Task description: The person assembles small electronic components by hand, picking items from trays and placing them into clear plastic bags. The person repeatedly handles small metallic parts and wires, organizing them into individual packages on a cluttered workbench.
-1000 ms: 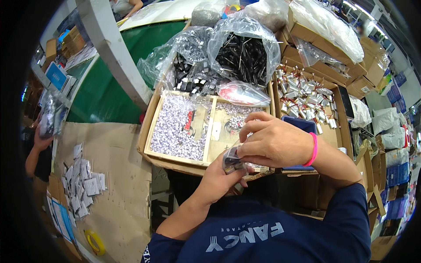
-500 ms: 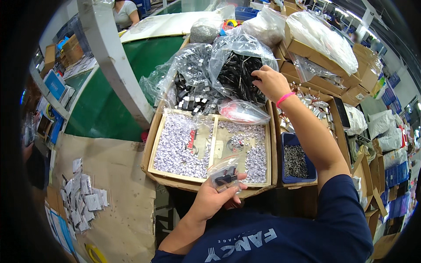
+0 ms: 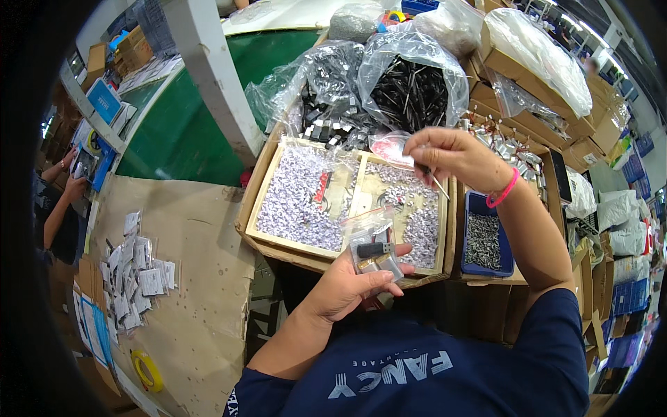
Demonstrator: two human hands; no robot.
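Low in front of me, my left hand point(image 3: 342, 286) is closed on a small clear plastic bag point(image 3: 369, 229). Inside the bag lie a black block-like part and a metallic one. My right hand point(image 3: 462, 161) pinches what looks like a small screwdriver point(image 3: 440, 186), its thin silver shaft slanting down to the right and its dark end mostly covered by the fingers. That hand hovers above the right compartment of a divided wooden tray point(image 3: 357, 186), which holds many small white pieces. Behind it, a large open plastic bag point(image 3: 455, 83) contains many thin black tools.
Left of the black tools, black-and-silver parts point(image 3: 326, 128) lie under clear plastic. A blue bin point(image 3: 507, 260) of small metal screws stands right of the tray. Flat white packets point(image 3: 132, 285) and yellow tape point(image 3: 146, 370) rest on the cardboard-covered table point(image 3: 201, 278). Another person's hands point(image 3: 73, 177) show far left.
My right hand has come out of the bag of black tools, toward me, with a small screwdriver. My left hand still holds the small bag, now slightly higher and turned so its parts show more.
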